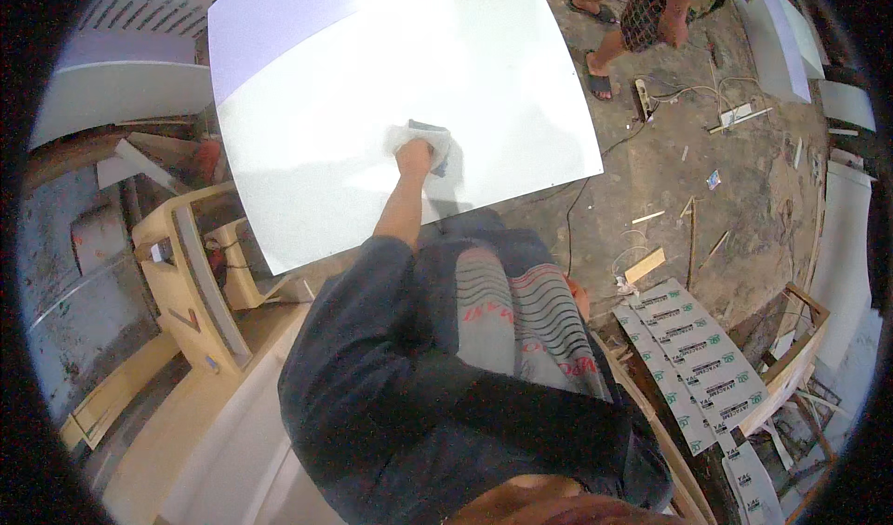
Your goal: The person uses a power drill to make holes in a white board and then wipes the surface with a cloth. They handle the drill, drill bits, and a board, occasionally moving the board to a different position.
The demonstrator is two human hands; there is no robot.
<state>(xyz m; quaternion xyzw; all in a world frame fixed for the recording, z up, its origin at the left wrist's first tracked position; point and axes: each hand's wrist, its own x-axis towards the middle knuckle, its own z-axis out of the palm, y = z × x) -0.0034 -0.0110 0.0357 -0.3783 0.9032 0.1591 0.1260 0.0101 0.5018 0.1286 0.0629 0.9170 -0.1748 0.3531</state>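
Observation:
A broad, glossy white panel lies in front of me, with a lilac band along its far left side. My left hand is closed around a crumpled whitish cloth with a dark grey edge and presses it on the panel near its middle. What lies inside the cloth is hidden. A patch of skin beside the right side of my shirt may belong to my right arm or hand; no fingers show there.
A co-worker's legs and hand are beyond the panel's far right corner. Cables and wood offcuts litter the floor. Printed boards lie at lower right beside a wooden frame. A pale wooden frame stands at my left.

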